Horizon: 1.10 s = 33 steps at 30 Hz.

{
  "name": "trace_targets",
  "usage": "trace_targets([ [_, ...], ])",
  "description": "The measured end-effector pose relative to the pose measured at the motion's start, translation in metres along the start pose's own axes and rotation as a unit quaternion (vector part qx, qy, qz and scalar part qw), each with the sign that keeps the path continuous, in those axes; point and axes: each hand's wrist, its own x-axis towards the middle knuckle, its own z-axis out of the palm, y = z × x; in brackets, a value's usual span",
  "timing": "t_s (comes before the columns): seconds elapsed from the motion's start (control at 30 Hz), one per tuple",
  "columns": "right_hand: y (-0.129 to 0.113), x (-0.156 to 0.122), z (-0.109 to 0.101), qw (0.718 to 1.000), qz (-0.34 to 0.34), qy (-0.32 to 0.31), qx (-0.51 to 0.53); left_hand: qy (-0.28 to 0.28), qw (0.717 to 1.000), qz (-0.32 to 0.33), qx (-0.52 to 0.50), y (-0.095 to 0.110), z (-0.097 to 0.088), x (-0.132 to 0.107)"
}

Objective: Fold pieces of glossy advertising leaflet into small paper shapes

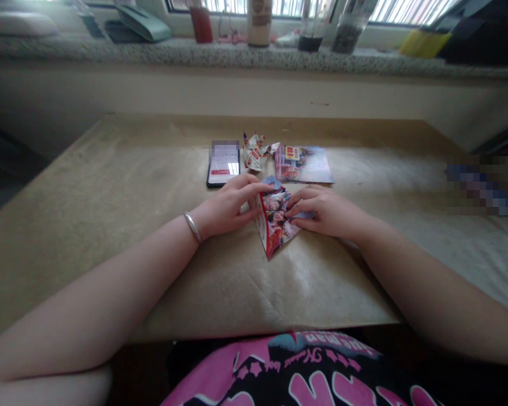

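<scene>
The paper (277,223), printed in colour, lies on the table (237,293) in front of the person, between the two hands. It is folded down to a sharp point facing the person, with a red border along its left side and a paler strip outside that. Judging by this outline, the folding is partway: at least one slanted crease is in, while both hands are occupied with the edges, so the shape looks unfinished. How many folds remain does not show.

The left hand (232,206), with a bracelet (192,227) at its wrist, is half-curled at the paper's left side, fingers reaching over the upper part and thumb by the left edge. The right hand (325,210) is bent over the right side, its fingertips on the print. The fingers hide the edges, so I cannot tell whether either hand pinches the paper or merely presses it.

Just beyond the paper are a few sheets (311,164), flat and apparently unfolded. Beside them sits a red-and-white bundle (254,155), crumpled or folded, and left of that a phone (224,164) with its screen lit. Farther back, bottles (259,22) and other items stand on the sill (237,54) under the window.
</scene>
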Motion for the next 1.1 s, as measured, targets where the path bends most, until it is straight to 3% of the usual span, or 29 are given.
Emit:
trace_targets([
  [0.17, -0.002, 0.001, -0.001, 1.000, 0.010, -0.014, -0.007, 0.017, 1.000, 0.002, 0.007, 0.001, -0.010, 0.003],
  [0.23, -0.002, 0.001, -0.002, 1.000, 0.013, -0.018, -0.009, -0.008, 0.999, -0.001, 0.048, 0.002, -0.015, 0.004],
  [0.37, -0.005, 0.002, -0.005, 0.999, 0.017, -0.022, -0.017, -0.108, 0.980, 0.004, 0.170, 0.006, -0.021, 0.001],
  [0.6, -0.015, 0.001, -0.012, 0.998, 0.026, -0.047, -0.019, -0.137, 0.973, 0.042, 0.179, 0.014, -0.018, -0.008],
  [0.97, -0.024, -0.008, -0.021, 0.990, 0.054, -0.089, -0.098, -0.184, 0.951, -0.070, 0.239, 0.028, -0.032, -0.017],
  [1.1, -0.025, -0.012, -0.023, 0.989, 0.042, -0.079, -0.117, -0.195, 0.946, -0.084, 0.244, 0.032, -0.034, -0.016],
])
